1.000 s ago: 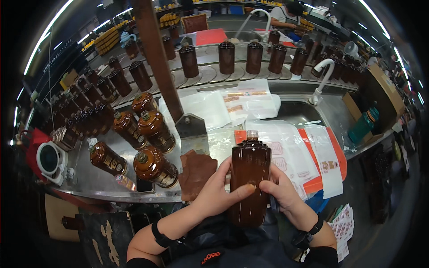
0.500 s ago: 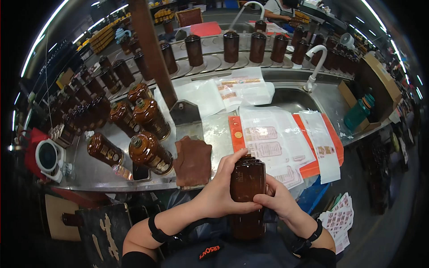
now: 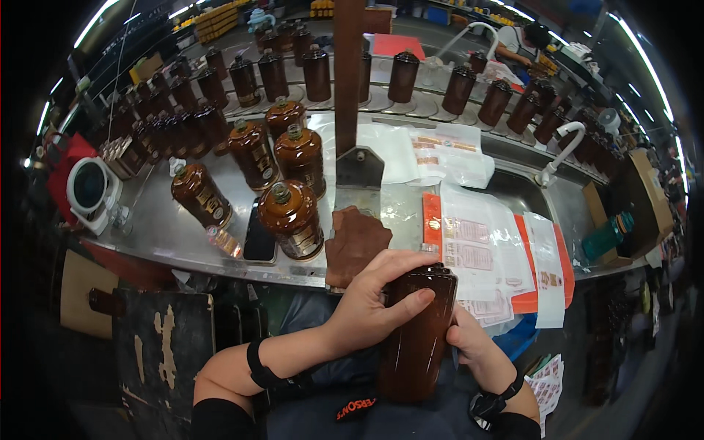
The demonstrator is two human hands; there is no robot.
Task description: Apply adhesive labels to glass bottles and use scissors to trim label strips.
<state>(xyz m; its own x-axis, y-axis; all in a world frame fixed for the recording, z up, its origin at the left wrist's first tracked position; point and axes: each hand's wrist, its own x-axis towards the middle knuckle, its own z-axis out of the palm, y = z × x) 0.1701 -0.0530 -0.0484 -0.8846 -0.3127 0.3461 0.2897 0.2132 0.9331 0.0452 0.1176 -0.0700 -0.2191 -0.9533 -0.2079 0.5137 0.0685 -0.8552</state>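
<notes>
1. l. hand [image 3: 370,301] grips the dark brown bottle [image 3: 418,348] from the left, fingers closed over its shoulder nr the neck, thumb across the face.
2. r. hand [image 3: 477,348] is at the bottle's r. side, farther from the neck; fingers mostly hidden, grip can't be told.
3. bottle's held before dark clothing [image 3: 308,411], long axis neck-away, base twd wearer.
4. it's glossy, slab-sided; beyond: matte, ragged brown cloth [image 3: 356,246], smooth steel counter [image 3: 165,238], shiny amber bottles [image 3: 293,213], thin printed sheets [image 3: 469,220].
</notes>
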